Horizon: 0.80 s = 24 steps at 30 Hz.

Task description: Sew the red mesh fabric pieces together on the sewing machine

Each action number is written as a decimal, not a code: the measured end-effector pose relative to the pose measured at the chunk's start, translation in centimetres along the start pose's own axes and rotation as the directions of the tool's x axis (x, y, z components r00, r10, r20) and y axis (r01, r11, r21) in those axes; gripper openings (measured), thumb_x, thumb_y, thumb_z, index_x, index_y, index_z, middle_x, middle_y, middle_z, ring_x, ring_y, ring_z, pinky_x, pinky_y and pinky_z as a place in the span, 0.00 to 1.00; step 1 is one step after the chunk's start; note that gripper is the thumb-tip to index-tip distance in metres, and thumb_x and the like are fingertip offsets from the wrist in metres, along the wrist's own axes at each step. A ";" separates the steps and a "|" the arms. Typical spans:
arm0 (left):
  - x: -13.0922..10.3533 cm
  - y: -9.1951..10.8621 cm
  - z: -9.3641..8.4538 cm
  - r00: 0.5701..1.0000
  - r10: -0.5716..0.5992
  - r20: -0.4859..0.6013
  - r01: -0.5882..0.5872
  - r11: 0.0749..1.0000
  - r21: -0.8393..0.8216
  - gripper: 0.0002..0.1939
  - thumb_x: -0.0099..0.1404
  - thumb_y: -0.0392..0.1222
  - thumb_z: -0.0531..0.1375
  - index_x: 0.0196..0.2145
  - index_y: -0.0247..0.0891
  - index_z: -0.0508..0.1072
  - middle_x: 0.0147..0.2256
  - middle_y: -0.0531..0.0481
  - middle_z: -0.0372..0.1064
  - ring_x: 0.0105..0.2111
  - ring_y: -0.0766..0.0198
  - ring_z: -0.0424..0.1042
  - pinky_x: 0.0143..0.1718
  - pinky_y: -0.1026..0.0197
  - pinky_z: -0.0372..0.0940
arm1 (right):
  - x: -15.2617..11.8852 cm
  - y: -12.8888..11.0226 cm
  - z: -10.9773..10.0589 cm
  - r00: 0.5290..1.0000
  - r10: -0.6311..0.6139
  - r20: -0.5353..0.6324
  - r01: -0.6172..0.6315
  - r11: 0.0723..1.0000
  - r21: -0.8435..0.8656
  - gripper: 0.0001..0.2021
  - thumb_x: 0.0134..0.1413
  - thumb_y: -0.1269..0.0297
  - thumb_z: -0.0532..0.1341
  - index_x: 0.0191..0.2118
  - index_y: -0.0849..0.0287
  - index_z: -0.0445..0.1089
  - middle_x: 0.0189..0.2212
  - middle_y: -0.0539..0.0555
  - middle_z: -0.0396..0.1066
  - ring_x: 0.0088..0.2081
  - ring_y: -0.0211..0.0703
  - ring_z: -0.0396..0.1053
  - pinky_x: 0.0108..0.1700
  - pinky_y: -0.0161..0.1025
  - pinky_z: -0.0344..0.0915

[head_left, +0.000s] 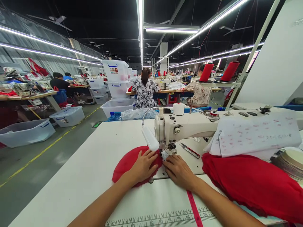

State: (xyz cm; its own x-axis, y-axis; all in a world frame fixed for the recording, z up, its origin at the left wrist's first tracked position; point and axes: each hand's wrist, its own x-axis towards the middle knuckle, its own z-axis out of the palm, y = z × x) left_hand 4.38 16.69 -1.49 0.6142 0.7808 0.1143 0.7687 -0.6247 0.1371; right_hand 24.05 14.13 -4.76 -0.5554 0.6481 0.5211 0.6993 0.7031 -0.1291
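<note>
A piece of red cloth lies flat on the white table, right in front of the sewing machine. The left hand lies on top of the red cloth with its fingers spread out flat, pressing it down, not gripping it. The right hand lies flat just beside it, on the metal plate under the needle, with its fingertips near the edge of the cloth; it does not hold anything. The two hands almost touch by the needle. A small pair of snips with red handles lies on the table behind the right hand. To the right is a big heap of red cloth, and a sheet of white paper hangs over the machine. Two red thread cones stand up high behind it. Farther away, a person in a flowered top sits at another table, with clear plastic bins on the floor to the left.
</note>
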 end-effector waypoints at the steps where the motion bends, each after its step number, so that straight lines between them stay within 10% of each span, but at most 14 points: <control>1: -0.2 -0.1 -0.1 0.999 -0.041 0.010 0.041 0.999 0.007 0.21 0.65 0.44 0.49 0.55 0.37 0.60 0.57 0.43 0.56 0.59 0.50 0.50 0.54 0.37 0.48 | -0.1 0.0 0.0 1.000 0.000 -0.007 0.000 1.000 0.003 0.08 0.52 0.74 0.55 0.38 0.60 0.67 0.34 0.55 0.67 0.36 0.45 0.59 0.38 0.41 0.57; 7: -4.5 0.2 -1.5 0.992 -0.097 0.086 0.103 0.993 -0.063 0.25 0.63 0.46 0.52 0.57 0.39 0.58 0.59 0.43 0.51 0.60 0.50 0.46 0.56 0.37 0.46 | -0.4 0.2 0.4 0.998 -0.019 -0.058 0.020 1.000 0.018 0.08 0.52 0.75 0.53 0.37 0.60 0.67 0.34 0.56 0.66 0.37 0.45 0.61 0.38 0.41 0.59; 10: -8.2 -0.2 -2.7 0.987 -0.146 -0.064 0.132 0.973 -0.191 0.25 0.65 0.49 0.48 0.58 0.42 0.55 0.59 0.47 0.52 0.60 0.57 0.48 0.58 0.47 0.49 | -0.8 0.2 0.5 0.997 -0.028 -0.071 0.031 0.999 0.038 0.09 0.54 0.75 0.51 0.36 0.60 0.67 0.34 0.56 0.66 0.37 0.45 0.61 0.38 0.41 0.59; 13: -11.9 -1.5 -4.0 0.843 -0.495 -0.208 0.451 0.863 -0.229 0.25 0.64 0.51 0.43 0.54 0.35 0.61 0.55 0.43 0.60 0.54 0.57 0.59 0.52 0.52 0.58 | -1.0 0.3 0.6 0.994 -0.044 -0.098 0.049 0.998 0.051 0.10 0.55 0.75 0.49 0.35 0.61 0.67 0.33 0.57 0.66 0.36 0.46 0.61 0.37 0.42 0.59; 17: -15.1 -2.1 -4.6 0.692 -0.713 -0.110 0.702 0.701 -0.128 0.23 0.58 0.58 0.47 0.36 0.36 0.69 0.36 0.43 0.71 0.38 0.52 0.70 0.36 0.53 0.65 | -0.5 0.5 0.7 0.988 -0.079 -0.131 0.086 0.995 0.047 0.11 0.55 0.75 0.48 0.34 0.63 0.67 0.31 0.58 0.66 0.35 0.46 0.60 0.36 0.42 0.58; 21: -14.7 0.0 -2.5 0.778 -0.618 -0.111 0.576 0.772 -0.268 0.19 0.54 0.59 0.49 0.18 0.41 0.57 0.19 0.53 0.64 0.24 0.58 0.67 0.26 0.59 0.63 | 0.1 -1.3 -0.4 0.989 -0.074 -0.127 0.074 0.997 -0.001 0.09 0.53 0.75 0.50 0.31 0.63 0.67 0.29 0.57 0.67 0.34 0.44 0.62 0.37 0.42 0.59; 24: -13.0 1.2 -0.6 0.795 -0.557 -0.240 0.370 0.759 -0.535 0.24 0.57 0.64 0.43 0.21 0.41 0.58 0.25 0.51 0.67 0.28 0.60 0.69 0.31 0.61 0.66 | -0.1 -4.5 -1.3 0.992 -0.036 -0.121 0.030 0.998 -0.055 0.05 0.53 0.70 0.54 0.34 0.60 0.67 0.30 0.53 0.69 0.34 0.39 0.64 0.37 0.36 0.61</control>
State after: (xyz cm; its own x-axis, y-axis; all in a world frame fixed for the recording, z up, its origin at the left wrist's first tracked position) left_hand -2.82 5.76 -2.18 0.0175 0.9680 0.2505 0.7154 -0.1871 0.6732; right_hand 21.53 10.56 -3.12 -0.5220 0.5819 0.6237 0.7060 0.7051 -0.0669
